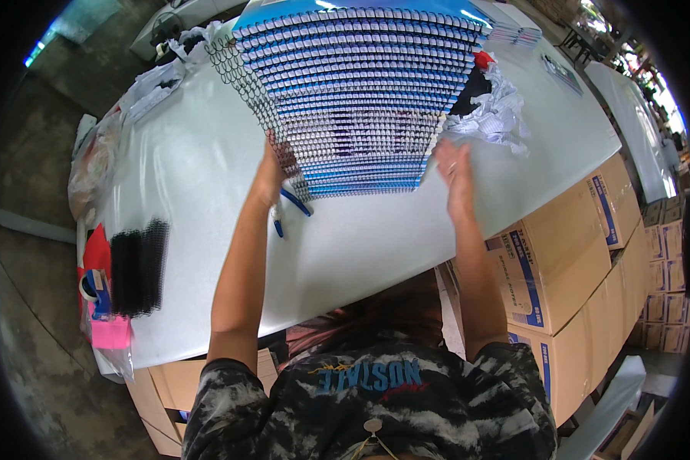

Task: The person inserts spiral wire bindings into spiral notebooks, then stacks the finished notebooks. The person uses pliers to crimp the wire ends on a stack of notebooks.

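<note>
In the head view, a tall stack of blue-covered notebooks bound with dark spiral coils (pixel 360 100) lies on a white tabletop (pixel 353 245), straight ahead of the person, the spines facing the body. Loose lengths of dark coil (pixel 245 84) jut out past its left side. The left hand (pixel 268 172) is at the near left corner, its fingers partly hidden by those coil ends; I cannot tell whether they grip anything. The right hand (pixel 456 169) is just beside the near right edge, slightly blurred, fingers spread and palm turned toward the stack (it has hold of nothing).

A blue-handled hand tool (pixel 296 202) lies on the tabletop near the left wrist. Farther left sits a bundle of black plastic coils (pixel 136 268), with a bright pink packet (pixel 111 333) below it. Beyond the right hand is a heap of crumpled white sheeting (pixel 502 107), and brown cardboard boxes with blue bands (pixel 567 268) stand at the right of the table.
</note>
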`<control>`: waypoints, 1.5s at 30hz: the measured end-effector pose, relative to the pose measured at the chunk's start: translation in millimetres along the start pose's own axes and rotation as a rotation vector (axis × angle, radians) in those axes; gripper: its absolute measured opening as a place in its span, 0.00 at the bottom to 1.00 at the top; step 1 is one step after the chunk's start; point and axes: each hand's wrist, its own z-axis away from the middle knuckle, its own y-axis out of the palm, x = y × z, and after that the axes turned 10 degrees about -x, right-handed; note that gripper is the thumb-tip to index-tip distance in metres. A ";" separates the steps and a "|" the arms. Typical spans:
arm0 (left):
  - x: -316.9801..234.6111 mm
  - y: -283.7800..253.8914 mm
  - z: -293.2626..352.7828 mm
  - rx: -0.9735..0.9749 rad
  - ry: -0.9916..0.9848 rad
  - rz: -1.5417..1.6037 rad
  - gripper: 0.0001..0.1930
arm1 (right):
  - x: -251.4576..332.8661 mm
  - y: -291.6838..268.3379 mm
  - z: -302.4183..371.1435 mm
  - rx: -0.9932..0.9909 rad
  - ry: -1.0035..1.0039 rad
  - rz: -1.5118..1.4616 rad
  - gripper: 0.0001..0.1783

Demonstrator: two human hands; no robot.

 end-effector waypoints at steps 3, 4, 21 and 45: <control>11.2 20.9 26.8 0.056 -0.042 0.149 0.48 | -29.8 7.9 10.0 0.097 0.000 -0.077 0.42; 12.2 23.5 28.7 0.063 -0.024 0.230 0.48 | -35.2 11.6 11.3 0.123 -0.045 -0.110 0.42; 33.6 -54.1 14.1 -0.007 0.117 -0.063 0.46 | -34.6 22.5 13.8 0.256 -0.084 -0.339 0.39; 85.5 -195.1 314.4 -1.348 0.378 -0.462 0.16 | -76.8 -63.8 -61.0 0.320 0.039 -0.143 0.30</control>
